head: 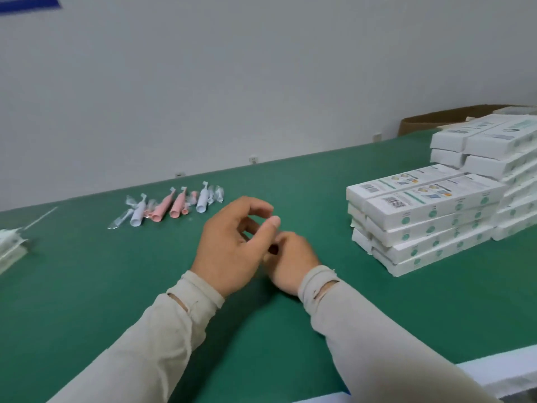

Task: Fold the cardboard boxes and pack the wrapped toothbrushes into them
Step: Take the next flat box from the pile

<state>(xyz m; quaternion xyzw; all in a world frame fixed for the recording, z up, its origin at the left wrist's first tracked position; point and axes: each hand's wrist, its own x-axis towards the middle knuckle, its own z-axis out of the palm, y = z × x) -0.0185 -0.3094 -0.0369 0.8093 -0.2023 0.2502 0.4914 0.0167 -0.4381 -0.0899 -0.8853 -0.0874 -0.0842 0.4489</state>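
Green worktop [87, 286]: wrapped toothbrushes [171, 206] lie upper left of left hand [232, 242], nearer it; both hands loosely curled, empty; right hand [290, 261].

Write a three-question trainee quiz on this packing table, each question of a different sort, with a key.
1. True or false: the left hand is holding a wrapped toothbrush.
2. Multiple choice: where do the stacked white boxes sit relative to the hands? A) on the person's right B) on the person's left C) between the two hands
3. Fill in: the wrapped toothbrushes on the green table come in white and ____.

Key: 1 false, both the left hand and the right hand hold nothing from the pile, which lies beyond them near the wall. 2 A. 3 pink.
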